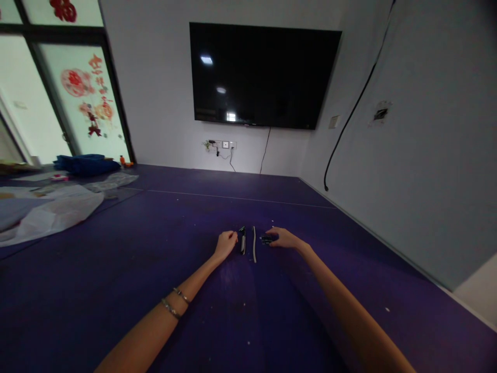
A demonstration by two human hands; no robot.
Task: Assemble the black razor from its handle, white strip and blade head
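My left hand (226, 245) rests on the purple surface with its fingers curled closed; whatever may be inside them is hidden. Just right of it lies a narrow black-and-grey object (243, 241), perhaps a stapler, though it is too small to be sure. A thin, slightly bent pale grey strip (254, 244) lies lengthwise between my hands. On the other side, my right hand (284, 238) reaches in from the right, thumb and forefinger apart, at the edge of some small dark pieces (266, 240). I cannot make out their kind.
The purple floor covering (202, 316) has tiny pale scraps scattered on it. At the left lie clear plastic sheeting (62, 210) and a folded blue cloth (87, 164). A television (264, 77) hangs on the far wall; a black cable (351, 114) dangles down the right wall.
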